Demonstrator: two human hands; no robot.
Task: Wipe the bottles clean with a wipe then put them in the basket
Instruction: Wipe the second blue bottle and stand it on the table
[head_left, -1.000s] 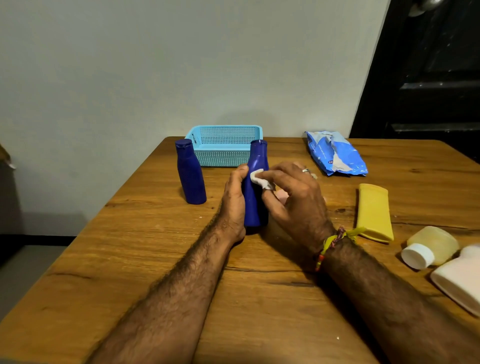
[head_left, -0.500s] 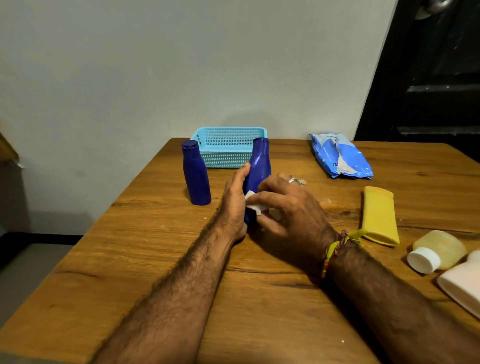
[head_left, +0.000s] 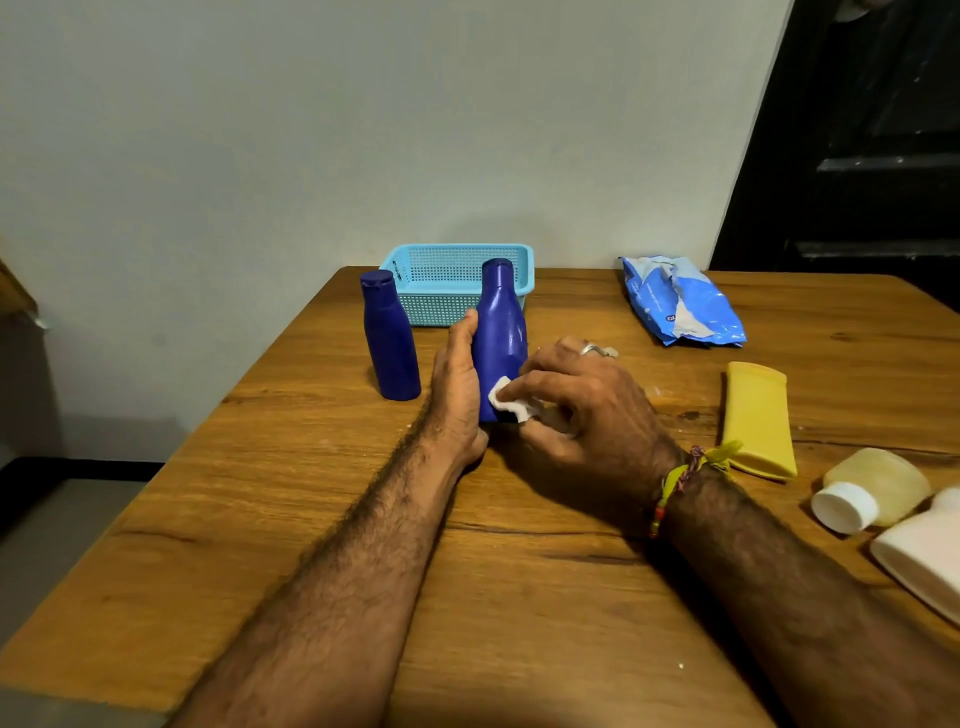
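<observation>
The white wipe (head_left: 511, 402) has slid down to the base of the upright blue bottle (head_left: 500, 338), pinched in the right hand (head_left: 582, 410), while the left hand (head_left: 457, 384) grips the bottle's side, just before the basket (head_left: 457, 283) at the table's (head_left: 311, 519) far edge.

A dark blue bottle (head_left: 500, 332) is stood upright on the counter (head_left: 519, 597), cap on, just in front of the light blue perforated basket (head_left: 457, 283). A small white wipe (head_left: 511, 401) is pressed against its lower front. A second dark blue bottle (head_left: 389, 338) is stood upright to its left. A flat yellow bottle (head_left: 758, 415), a pale yellow bottle with a white cap (head_left: 872, 491) and a white bottle (head_left: 924, 556) are laid on their sides at the right.
</observation>
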